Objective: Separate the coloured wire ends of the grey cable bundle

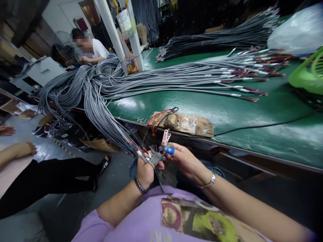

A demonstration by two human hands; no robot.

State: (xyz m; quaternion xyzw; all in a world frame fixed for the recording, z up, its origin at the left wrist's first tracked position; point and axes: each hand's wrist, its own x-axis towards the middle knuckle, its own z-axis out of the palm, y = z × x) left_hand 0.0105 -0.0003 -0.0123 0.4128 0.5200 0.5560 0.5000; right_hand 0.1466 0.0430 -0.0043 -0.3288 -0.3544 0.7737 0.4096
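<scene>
My left hand is closed around a grey cable with white sleeving near its stripped end. A grey covering wraps its thumb. Thin coloured wires fan up out of the cable end, between my two hands. My right hand, with a blue covering on the thumb, pinches at the wire tips; its fingertips are partly hidden. Just above them stands a pale pink clothespin, close to the bench edge. More grey cables hang from the bench down to my left hand.
On the green bench lie a wooden block with red and black leads, long grey cables and a black cable bundle. A green basket and plastic bag stand right. One person sits behind; another's legs are at left.
</scene>
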